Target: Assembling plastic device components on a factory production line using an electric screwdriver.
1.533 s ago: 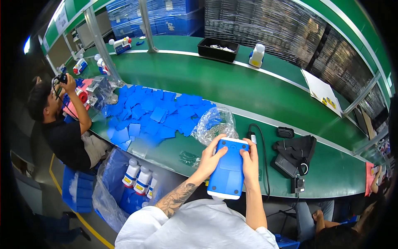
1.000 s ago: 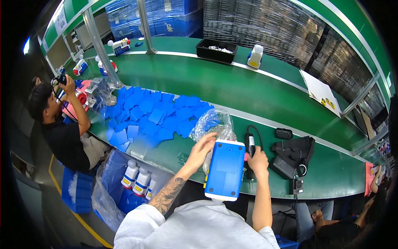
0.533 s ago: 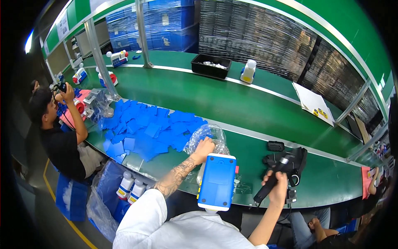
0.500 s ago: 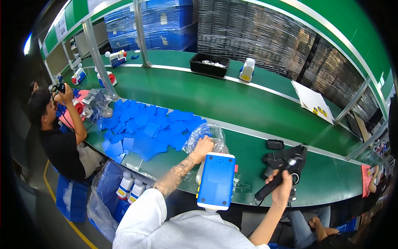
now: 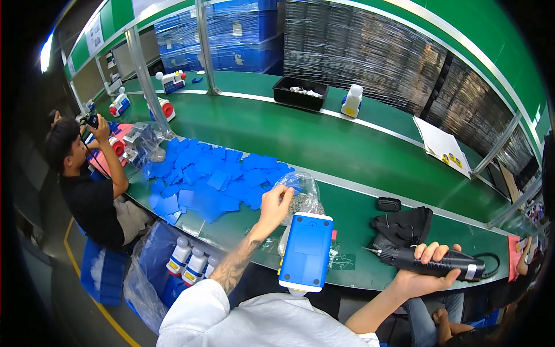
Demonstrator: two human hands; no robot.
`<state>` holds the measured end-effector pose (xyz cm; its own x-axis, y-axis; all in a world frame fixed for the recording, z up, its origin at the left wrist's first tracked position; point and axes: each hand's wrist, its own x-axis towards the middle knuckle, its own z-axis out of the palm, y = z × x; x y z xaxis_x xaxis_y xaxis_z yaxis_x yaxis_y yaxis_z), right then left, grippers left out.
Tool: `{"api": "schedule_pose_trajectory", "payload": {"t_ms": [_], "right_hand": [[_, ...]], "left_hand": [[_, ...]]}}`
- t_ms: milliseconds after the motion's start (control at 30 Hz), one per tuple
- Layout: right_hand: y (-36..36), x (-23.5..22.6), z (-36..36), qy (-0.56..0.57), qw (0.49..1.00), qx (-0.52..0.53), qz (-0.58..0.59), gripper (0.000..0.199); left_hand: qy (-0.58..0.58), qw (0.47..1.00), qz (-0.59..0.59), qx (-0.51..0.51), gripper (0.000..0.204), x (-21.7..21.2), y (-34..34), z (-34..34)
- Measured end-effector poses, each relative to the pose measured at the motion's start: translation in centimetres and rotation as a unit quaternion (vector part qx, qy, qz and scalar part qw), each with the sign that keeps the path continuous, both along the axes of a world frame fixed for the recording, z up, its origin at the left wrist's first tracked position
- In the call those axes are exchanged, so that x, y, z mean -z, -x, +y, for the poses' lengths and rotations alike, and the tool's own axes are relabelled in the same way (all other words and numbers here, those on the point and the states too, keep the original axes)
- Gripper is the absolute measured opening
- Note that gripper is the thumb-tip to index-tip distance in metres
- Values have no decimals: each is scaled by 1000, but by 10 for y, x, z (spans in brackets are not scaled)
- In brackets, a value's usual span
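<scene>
My right hand [image 5: 421,275] is wrapped round a black electric screwdriver [image 5: 436,265], its thin bit pointing left and its cord curling at the right end. My left hand [image 5: 274,207] is closed in a pinch beside a clear plastic bag [image 5: 306,194] lying open with small parts in it. What the fingertips hold, if anything, is too small to make out. Between my arms is a blue and white device [image 5: 305,251], its blue underside with corner screw holes facing up. A heap of blue flat pieces [image 5: 214,179] spreads over the green bench left of the bag.
Black pouch [image 5: 404,226] and small black case [image 5: 388,203] lie at the right. Beyond them are a black bin [image 5: 300,93], a white bottle-shaped device [image 5: 351,101] and a white board [image 5: 442,144]. A person [image 5: 87,179] sits at the left, beside bins holding white devices [image 5: 179,255].
My right hand has turned the electric screwdriver from upright-slanting to nearly level, its bit now pointing left. My left hand has lifted slightly away from the clear bag, fingertips pinched.
</scene>
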<state>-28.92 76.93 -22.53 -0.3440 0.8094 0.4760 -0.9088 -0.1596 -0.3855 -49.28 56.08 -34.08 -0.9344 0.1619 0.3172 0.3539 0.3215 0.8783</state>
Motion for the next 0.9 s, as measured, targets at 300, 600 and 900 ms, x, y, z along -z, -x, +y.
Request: {"api": "schedule_pose_trajectory", "payload": {"t_ms": [300, 600, 900], "right_hand": [[15, -17, -63, -72, 979, -111, 153, 59], [20, -46, -60, -116, 985, -72, 105, 67], [52, -137, 1, -205, 963, 87, -149, 56]], "left_hand": [[-312, 901, -110, 279, 15, -58, -91, -20], [-322, 898, -80, 289, 10, -62, -98, -21], [-306, 909, -98, 264, 10, -57, -102, -18]]}}
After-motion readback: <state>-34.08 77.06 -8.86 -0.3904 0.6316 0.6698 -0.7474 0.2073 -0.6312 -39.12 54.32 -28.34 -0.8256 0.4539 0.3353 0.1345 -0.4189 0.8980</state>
